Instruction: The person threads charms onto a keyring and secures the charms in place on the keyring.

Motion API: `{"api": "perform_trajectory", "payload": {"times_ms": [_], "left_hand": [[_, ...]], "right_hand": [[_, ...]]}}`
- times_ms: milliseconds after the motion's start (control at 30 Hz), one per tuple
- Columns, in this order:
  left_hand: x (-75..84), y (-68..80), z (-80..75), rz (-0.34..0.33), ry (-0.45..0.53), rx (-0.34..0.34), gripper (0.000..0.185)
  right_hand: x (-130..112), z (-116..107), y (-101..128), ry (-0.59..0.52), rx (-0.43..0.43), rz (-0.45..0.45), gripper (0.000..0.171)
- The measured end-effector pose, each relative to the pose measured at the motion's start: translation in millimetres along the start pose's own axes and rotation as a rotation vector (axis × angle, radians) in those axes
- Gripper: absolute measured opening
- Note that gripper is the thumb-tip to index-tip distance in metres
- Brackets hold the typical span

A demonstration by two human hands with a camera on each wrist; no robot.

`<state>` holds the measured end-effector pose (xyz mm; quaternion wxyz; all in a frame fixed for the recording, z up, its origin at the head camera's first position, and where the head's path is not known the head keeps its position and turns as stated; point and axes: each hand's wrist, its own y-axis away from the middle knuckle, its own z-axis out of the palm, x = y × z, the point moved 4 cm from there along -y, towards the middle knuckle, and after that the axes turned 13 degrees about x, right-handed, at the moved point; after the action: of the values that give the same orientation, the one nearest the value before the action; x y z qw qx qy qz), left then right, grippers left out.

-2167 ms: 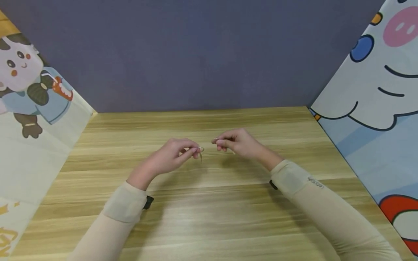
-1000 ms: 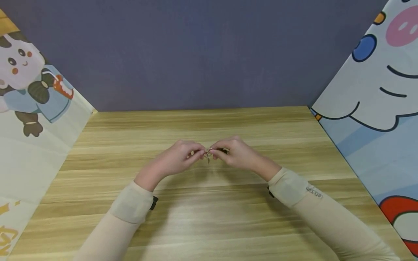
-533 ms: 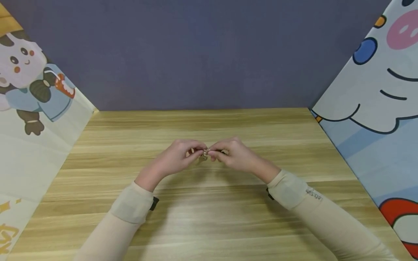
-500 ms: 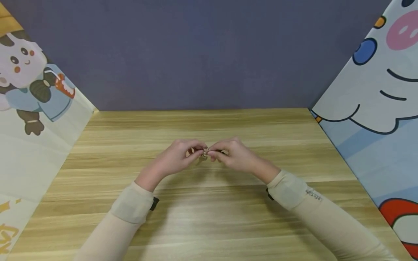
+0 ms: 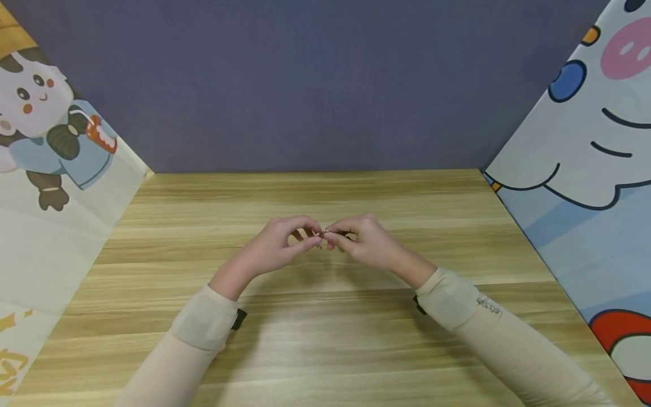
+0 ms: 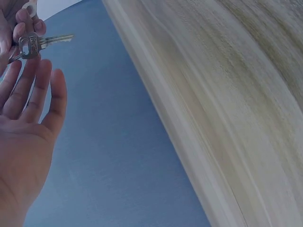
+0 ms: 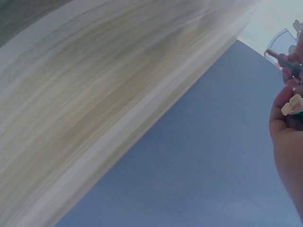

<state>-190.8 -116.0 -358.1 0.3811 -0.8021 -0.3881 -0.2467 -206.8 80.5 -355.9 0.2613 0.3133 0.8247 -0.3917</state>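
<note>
Pinching a small metal key (image 6: 35,43) between fingertips, left hand (image 5: 274,249) and right hand (image 5: 363,243) meet above the wooden table (image 5: 325,339) (mid-table, key raised off the surface).

Two hands, the left hand (image 5: 272,249) and the right hand (image 5: 363,242), meet fingertip to fingertip above the middle of one wooden table (image 5: 325,339). One metal key (image 6: 35,42) shows between them; whether more small pieces lie there cannot be told. Two beige sleeves. Three walls round the table: one plain blue-grey wall (image 5: 305,85), two cartoon-printed panels.
</note>
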Motion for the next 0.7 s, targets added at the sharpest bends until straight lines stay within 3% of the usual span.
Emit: {"api": "perform_trajectory", "payload": {"times_ms": [233,333,533,700], "left_hand": [[4.0,1.0,-2.4,0.200,-0.073,0.129,0.005],[4.6,0.4,-2.3,0.244,-0.101,0.157,0.004],[3.8,-2.2,-1.9,0.203,-0.120,0.167,0.006],[1.5,-3.0,-2.2,0.074,-0.085,0.170,0.008]], "right_hand": [[-0.6,-1.4,0.1,0.068,0.043,-0.086,0.014],[-1.8,-1.9,-0.5,0.112,0.074,-0.128,0.012],[-0.8,-2.9,-0.7,0.142,0.100,-0.168,0.011],[1.2,-4.5,0.0,0.105,0.097,-0.175,0.011]]}}
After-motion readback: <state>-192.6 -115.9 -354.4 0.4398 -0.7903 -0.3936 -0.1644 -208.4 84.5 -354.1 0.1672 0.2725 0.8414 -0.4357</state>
